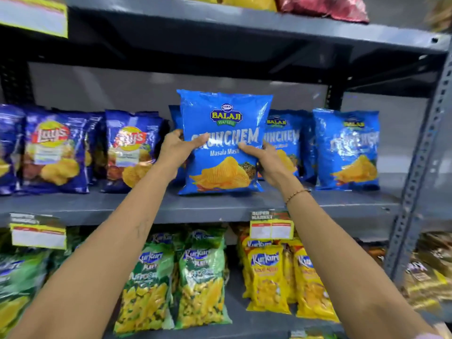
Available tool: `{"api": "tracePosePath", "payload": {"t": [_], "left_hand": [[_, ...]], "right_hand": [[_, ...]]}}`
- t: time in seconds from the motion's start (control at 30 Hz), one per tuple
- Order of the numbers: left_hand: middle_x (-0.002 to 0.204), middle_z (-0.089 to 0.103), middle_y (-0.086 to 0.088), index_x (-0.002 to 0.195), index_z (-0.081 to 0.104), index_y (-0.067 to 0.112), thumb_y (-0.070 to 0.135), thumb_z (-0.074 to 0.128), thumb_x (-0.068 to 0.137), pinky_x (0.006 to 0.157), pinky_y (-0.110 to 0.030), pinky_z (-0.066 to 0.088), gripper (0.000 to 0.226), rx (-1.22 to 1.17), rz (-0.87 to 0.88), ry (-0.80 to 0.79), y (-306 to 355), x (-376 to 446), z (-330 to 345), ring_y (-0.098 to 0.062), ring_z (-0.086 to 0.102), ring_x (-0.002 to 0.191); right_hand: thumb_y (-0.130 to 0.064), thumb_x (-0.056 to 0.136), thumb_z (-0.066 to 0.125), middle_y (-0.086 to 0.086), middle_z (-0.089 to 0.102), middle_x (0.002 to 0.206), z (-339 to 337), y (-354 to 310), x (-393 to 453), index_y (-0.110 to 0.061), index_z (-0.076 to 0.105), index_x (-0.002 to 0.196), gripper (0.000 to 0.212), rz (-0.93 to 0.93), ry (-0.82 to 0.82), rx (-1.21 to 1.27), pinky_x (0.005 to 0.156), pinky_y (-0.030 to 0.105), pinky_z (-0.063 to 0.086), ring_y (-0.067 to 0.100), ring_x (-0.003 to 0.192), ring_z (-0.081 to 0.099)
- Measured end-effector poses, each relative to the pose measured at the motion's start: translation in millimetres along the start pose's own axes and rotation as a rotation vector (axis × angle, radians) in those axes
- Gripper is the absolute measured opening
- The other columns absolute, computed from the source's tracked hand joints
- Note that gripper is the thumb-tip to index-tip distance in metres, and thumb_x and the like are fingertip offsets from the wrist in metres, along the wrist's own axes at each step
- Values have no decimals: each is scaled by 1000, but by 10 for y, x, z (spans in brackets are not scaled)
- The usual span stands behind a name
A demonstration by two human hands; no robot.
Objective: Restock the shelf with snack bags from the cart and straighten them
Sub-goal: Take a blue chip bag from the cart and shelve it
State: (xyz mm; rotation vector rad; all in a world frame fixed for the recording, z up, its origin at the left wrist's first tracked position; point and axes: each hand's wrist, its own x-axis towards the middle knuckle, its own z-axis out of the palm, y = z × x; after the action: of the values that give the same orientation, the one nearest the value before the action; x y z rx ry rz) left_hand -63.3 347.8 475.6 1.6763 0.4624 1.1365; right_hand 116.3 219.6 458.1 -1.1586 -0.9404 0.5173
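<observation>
A bright blue Balaji Crunchem bag (223, 133) stands upright on the grey middle shelf (137, 206), its bottom edge near the shelf's front. My left hand (176, 149) grips its left side with the thumb across the front. On the bag's right side, my right hand (265, 159) holds it the same way. More Crunchem bags (347, 148) stand behind it and to its right. The cart is out of view.
Dark blue Lay's bags (55, 152) fill the left of the same shelf. Below hang price tags (271, 227), above green Kurkure bags (201, 282) and yellow Kurkure bags (267, 277). A grey perforated upright (420, 172) bounds the shelf on the right. Another shelf board (244, 28) is overhead.
</observation>
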Motion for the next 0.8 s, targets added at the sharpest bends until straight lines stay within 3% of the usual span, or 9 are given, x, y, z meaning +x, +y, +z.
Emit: {"api": "tracePosePath", "payload": {"t": [0.1, 0.2, 0.3, 0.37, 0.43, 0.47, 0.6, 0.7, 0.8], "left_hand": [[113, 71, -1, 113, 64, 15, 35, 76, 75, 59, -21, 45, 44, -1, -10, 13, -122, 141, -46, -13, 67, 90], [116, 70, -2, 108, 63, 18, 37, 77, 74, 74, -30, 52, 42, -5, -16, 7, -237, 239, -57, -18, 67, 100], [114, 70, -3, 102, 61, 20, 38, 79, 72, 90, -38, 55, 40, -13, -14, 15, -317, 338, -71, -20, 67, 101], [114, 69, -3, 103, 60, 19, 39, 78, 72, 90, -38, 55, 41, -1, -8, 23, -354, 377, -73, -20, 67, 102], [116, 68, -5, 108, 58, 15, 42, 76, 74, 90, -39, 55, 46, 31, -11, 33, -399, 387, -68, -21, 66, 102], [118, 67, -6, 112, 57, 13, 43, 74, 75, 91, -40, 55, 51, 50, -12, 38, -419, 376, -64, -21, 66, 103], [129, 61, -4, 128, 49, 11, 40, 68, 82, 89, -31, 50, 58, 192, 70, 143, -455, 185, -89, -18, 60, 111], [118, 62, -5, 123, 52, 11, 26, 66, 86, 84, -28, 50, 42, 223, 259, 314, -479, -116, -45, -14, 59, 99], [86, 63, 3, 95, 61, 16, 21, 65, 85, 70, -14, 47, 12, 100, 428, 320, -471, -507, 190, -1, 56, 73]], "right_hand": [[-23, 67, 83, 12, 68, 120, 56, 135, 156, -10, 34, 137, 87, 18, 1, 34, 76, 33, 59, 24, 96, 72], [-25, 69, 83, 3, 77, 98, 73, 224, 238, -20, 55, 103, 44, 14, -34, 30, 70, 29, 59, 23, 91, 73], [-24, 73, 79, -8, 78, 86, 65, 284, 313, -25, 49, 93, 36, 10, -42, 36, 63, 23, 58, 14, 85, 74], [-26, 75, 77, -12, 75, 96, 82, 312, 342, -18, 44, 117, 54, -8, -27, -9, 68, 23, 59, 9, 89, 72], [-37, 72, 78, 1, 56, 130, 119, 318, 350, -6, 18, 145, 100, 12, 24, -102, 93, 41, 54, 15, 115, 61], [-43, 70, 78, 2, 45, 136, 130, 337, 347, -10, 12, 148, 108, 4, 59, -159, 102, 47, 46, 18, 120, 52], [-40, 77, 74, -11, 48, 113, 119, 377, 276, -14, 30, 142, 82, -84, 146, -236, 81, 14, 47, -7, 100, 55], [-37, 82, 69, -3, 52, 116, 103, 383, 78, -14, 35, 139, 70, -140, 237, -273, 80, 19, 45, 7, 101, 56], [-31, 87, 64, 0, 61, 108, 23, 438, -314, -13, 48, 127, 46, -251, 410, -282, 79, 18, 48, 8, 96, 62]]}}
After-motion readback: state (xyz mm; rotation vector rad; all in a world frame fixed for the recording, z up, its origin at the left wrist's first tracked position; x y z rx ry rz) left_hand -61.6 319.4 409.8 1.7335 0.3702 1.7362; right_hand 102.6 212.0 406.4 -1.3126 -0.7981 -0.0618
